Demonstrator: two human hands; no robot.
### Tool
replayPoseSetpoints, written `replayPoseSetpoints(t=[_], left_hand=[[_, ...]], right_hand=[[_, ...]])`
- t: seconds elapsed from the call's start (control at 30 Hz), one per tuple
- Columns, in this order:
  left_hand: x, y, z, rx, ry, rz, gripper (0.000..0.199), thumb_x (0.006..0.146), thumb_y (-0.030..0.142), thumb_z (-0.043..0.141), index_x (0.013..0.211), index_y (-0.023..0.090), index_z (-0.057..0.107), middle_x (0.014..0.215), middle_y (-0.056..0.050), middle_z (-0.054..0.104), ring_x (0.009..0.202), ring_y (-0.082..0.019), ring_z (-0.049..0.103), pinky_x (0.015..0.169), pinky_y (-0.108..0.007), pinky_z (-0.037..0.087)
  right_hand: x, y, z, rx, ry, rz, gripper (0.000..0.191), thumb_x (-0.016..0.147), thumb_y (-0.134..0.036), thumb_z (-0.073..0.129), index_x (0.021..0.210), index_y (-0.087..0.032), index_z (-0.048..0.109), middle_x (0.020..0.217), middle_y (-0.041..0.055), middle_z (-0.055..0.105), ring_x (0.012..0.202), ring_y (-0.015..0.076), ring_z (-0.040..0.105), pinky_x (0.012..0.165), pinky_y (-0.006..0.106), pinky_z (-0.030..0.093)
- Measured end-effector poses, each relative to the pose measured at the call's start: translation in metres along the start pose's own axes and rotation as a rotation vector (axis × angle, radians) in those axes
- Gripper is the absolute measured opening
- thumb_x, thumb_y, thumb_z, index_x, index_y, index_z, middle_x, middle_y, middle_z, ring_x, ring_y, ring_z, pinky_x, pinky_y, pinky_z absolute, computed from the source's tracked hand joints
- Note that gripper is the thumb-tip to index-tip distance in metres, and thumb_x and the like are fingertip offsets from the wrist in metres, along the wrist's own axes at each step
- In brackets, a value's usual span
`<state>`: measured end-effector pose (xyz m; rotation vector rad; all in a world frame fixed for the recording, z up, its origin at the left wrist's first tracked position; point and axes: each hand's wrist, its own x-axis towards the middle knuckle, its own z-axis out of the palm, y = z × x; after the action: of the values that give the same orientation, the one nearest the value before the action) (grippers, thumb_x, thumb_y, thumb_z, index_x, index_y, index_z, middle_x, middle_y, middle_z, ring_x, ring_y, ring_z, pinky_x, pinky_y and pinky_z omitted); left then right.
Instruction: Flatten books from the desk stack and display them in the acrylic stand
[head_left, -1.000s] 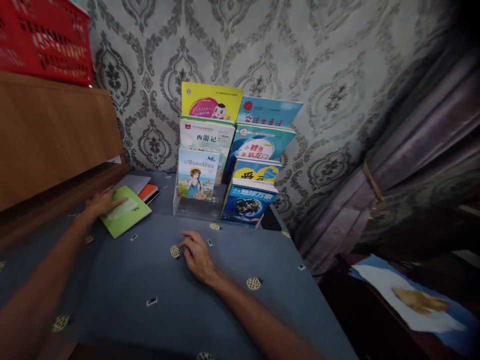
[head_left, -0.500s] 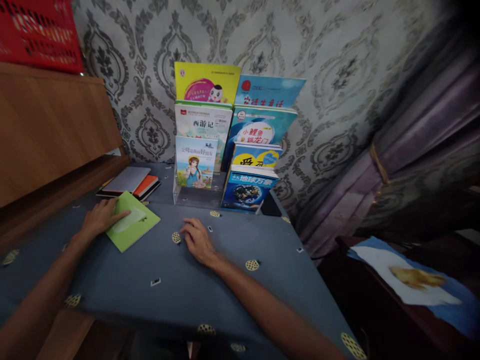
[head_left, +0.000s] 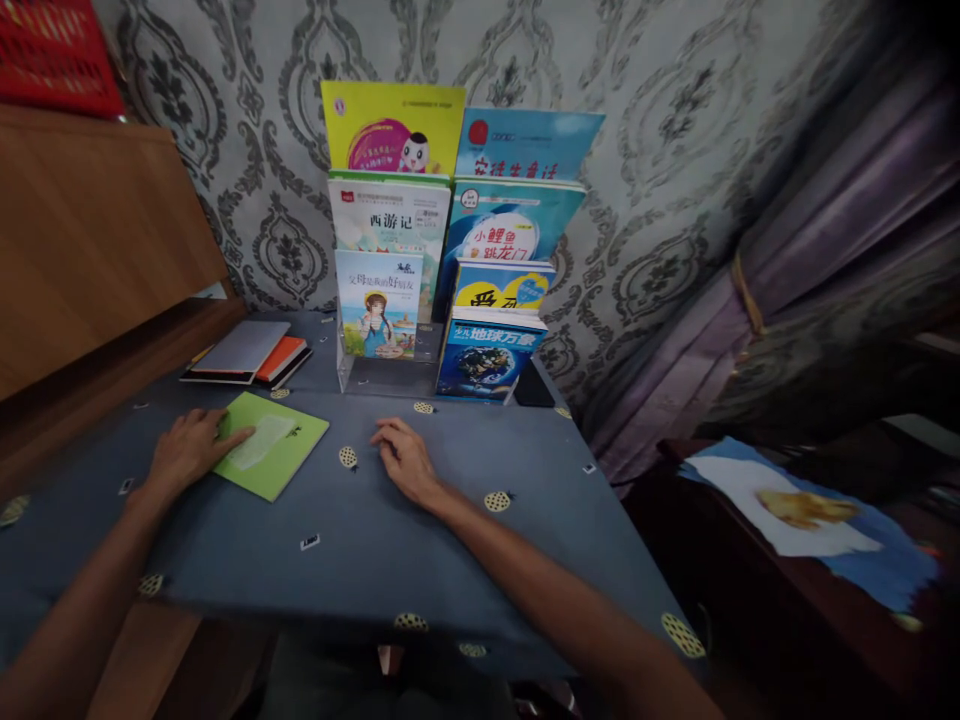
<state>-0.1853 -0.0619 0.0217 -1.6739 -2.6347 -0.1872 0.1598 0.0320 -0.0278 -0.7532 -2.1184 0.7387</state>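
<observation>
My left hand is at the left edge of a thin green notebook, with the thumb laid over its cover and the fingers along the edge. The notebook lies at a slant on the table and has a pale label panel. My right hand rests on the tablecloth with loosely bent fingers and nothing in it. Behind it stands a clear acrylic rack of children's books, including a small picture-cover book and a blue book with a globe.
Several notebooks lie stacked at the left, beside a wooden cabinet. A red basket sits on top of that. A dark flat object lies right of the rack. Purple curtain hangs at the right, above a cloth on dark furniture.
The green notebook has turned and shifted slightly right with my left hand at its edge. My right hand stays near the same spot on the table. The camera view has shifted slightly.
</observation>
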Motion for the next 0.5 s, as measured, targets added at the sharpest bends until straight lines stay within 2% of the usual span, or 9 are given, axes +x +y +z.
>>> replayPoseSetpoints(t=[0.17,0.27,0.33,0.5], left_hand=[[-0.007,0.008,-0.004,-0.011,-0.068,0.003,0.074,0.084,0.076,0.043,0.128,0.021,0.065,0.130,-0.020,0.063,0.125,-0.045,0.056,0.098,-0.054,0.049],[-0.011,0.015,-0.004,-0.018,-0.118,0.024,0.076,0.084,0.075,0.045,0.132,0.019,0.063,0.138,-0.021,0.059,0.129,-0.045,0.054,0.100,-0.054,0.047],[-0.013,0.021,-0.001,-0.020,-0.108,0.047,0.076,0.083,0.075,0.046,0.132,0.019,0.063,0.139,-0.022,0.058,0.131,-0.045,0.053,0.102,-0.053,0.046],[-0.022,0.043,0.008,-0.064,-0.094,0.166,0.070,0.083,0.074,0.050,0.126,0.021,0.065,0.129,-0.017,0.065,0.124,-0.041,0.058,0.099,-0.048,0.047]], right_hand=[[-0.010,0.013,-0.016,-0.043,0.010,0.033,0.029,0.085,-0.001,0.050,0.093,-0.020,0.070,0.110,0.0085,0.066,0.106,0.0221,0.064,0.095,0.037,0.050],[-0.015,0.023,-0.027,-0.078,0.021,0.049,0.029,0.084,-0.001,0.051,0.095,-0.020,0.070,0.109,0.0087,0.066,0.104,0.0219,0.065,0.094,0.037,0.051],[-0.019,0.029,-0.036,-0.092,0.037,0.059,0.028,0.084,-0.002,0.052,0.096,-0.020,0.070,0.110,0.0087,0.066,0.104,0.0219,0.064,0.094,0.037,0.050],[-0.029,0.047,-0.063,-0.084,0.105,0.105,0.026,0.085,-0.006,0.053,0.095,-0.021,0.071,0.111,0.0081,0.067,0.103,0.0214,0.064,0.092,0.037,0.051]])
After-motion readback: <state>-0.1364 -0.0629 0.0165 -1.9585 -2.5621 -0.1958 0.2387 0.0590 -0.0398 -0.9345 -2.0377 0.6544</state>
